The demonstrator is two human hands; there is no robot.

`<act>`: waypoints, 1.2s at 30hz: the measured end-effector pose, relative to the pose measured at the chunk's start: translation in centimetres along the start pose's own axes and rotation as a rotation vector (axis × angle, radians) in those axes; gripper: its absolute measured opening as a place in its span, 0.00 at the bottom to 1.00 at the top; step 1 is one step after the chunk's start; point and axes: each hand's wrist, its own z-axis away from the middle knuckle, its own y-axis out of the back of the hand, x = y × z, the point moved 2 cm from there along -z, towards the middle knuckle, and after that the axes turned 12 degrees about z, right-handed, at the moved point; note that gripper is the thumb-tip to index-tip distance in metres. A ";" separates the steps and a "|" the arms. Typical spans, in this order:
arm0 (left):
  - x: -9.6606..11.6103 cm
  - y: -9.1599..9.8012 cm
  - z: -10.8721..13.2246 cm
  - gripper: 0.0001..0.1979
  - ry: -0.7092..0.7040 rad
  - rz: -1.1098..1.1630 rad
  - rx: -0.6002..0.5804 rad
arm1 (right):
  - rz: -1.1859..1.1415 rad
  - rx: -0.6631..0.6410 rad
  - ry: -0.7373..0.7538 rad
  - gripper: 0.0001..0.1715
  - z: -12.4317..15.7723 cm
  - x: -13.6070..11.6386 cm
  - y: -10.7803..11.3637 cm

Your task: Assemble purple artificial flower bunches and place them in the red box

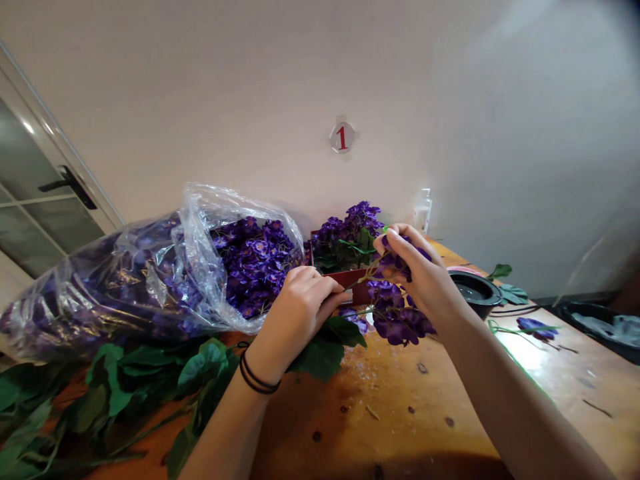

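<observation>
My left hand (300,303) is closed around the stem end of an artificial purple flower sprig (397,319), just above its green leaves (325,347). My right hand (417,270) pinches the same sprig higher up, fingers curled among the purple blossoms. Both hands hover over the wooden table (395,413), in front of a red box (350,275) filled with more purple flowers.
A large clear plastic bag of purple flowers (150,273) lies at the left, with loose green leaves (100,393) in front of it. A black bowl (475,290) and a single loose flower (536,327) sit at the right. A small bottle (423,210) stands by the wall.
</observation>
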 end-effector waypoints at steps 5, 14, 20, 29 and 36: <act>0.0 0.0 0.0 0.08 -0.005 -0.003 -0.003 | -0.031 0.002 0.000 0.14 0.1 0.0 -0.1; 0.0 0.0 0.0 0.08 -0.017 -0.008 0.000 | 0.016 -0.006 -0.008 0.14 0.0 0.1 -0.3; -0.2 -0.1 0.1 0.09 0.016 -0.010 -0.018 | 0.056 -0.026 0.015 0.14 0.1 0.5 -0.7; -0.8 0.2 0.1 0.09 0.045 -0.044 -0.022 | 0.298 -0.288 0.151 0.22 0.2 0.5 0.4; -0.6 -0.3 0.2 0.07 0.001 -0.102 0.007 | 0.288 -0.140 0.204 0.23 -0.4 1.8 -0.3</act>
